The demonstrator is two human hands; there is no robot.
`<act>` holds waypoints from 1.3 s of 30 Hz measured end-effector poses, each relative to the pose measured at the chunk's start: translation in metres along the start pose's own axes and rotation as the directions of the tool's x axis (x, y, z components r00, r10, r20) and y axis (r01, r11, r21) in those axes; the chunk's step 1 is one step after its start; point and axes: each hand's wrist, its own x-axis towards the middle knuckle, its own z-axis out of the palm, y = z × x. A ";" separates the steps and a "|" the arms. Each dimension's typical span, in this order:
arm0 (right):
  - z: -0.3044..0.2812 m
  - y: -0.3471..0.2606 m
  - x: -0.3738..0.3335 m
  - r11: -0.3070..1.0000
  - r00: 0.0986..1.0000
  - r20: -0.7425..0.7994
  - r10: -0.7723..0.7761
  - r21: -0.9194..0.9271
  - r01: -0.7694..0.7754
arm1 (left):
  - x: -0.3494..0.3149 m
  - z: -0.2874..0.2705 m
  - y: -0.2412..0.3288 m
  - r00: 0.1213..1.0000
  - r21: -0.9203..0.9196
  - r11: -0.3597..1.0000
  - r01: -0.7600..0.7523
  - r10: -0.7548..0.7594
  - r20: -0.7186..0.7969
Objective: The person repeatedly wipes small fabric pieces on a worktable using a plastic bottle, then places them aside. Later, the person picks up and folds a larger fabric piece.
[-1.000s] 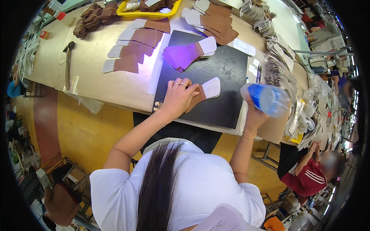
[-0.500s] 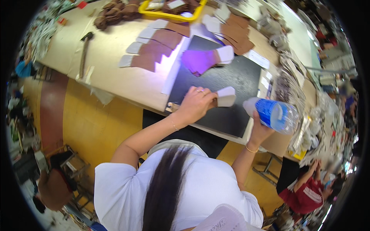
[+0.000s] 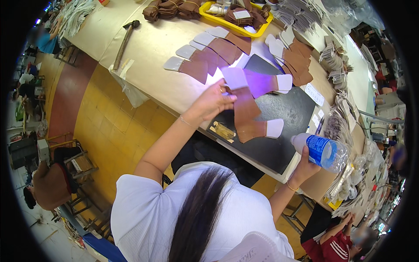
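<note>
My left hand (image 3: 213, 102) pinches the edge of a brown leather-like piece with a white end (image 3: 245, 104), lifted above a black board (image 3: 283, 150). Another brown piece (image 3: 253, 130), its white tip pointing right, lies on the board just below it. In my right hand (image 3: 305, 167) is a clear plastic bottle (image 3: 322, 151) with a blue label and whitish neck, tilted on its side over the board's right edge. Beyond my left hand, a violet-lit brown piece (image 3: 262, 84) with a white end lies at the board's far part.
Rows of brown pieces with white ends (image 3: 195, 70) are fanned out on the table (image 3: 150, 74). A yellow tray (image 3: 235, 27) and brown bundles (image 3: 174, 9) stand behind them. A hammer (image 3: 125, 43) lies at left. Stacked pieces (image 3: 336, 65) line the right side; another person (image 3: 334, 246) sits there.
My left hand has moved away from the near piece, up and to the left in the view, and now raises a brown piece. My right hand still holds the bottle. The view has shifted.
</note>
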 end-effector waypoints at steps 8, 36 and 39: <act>0.003 -0.001 0.000 0.996 1.000 0.019 0.007 0.086 -0.008 | 0.063 -0.053 0.037 0.830 0.122 0.916 -0.381 0.398 -0.390; 0.010 0.020 0.006 0.969 0.930 0.367 0.028 -0.238 0.065 | -0.007 0.040 -0.082 0.733 0.769 -0.253 -0.587 0.238 0.637; 0.029 -0.013 0.000 0.938 0.925 0.342 -0.164 -0.238 0.254 | -0.010 0.041 -0.082 0.745 0.775 -0.254 -0.579 0.224 0.629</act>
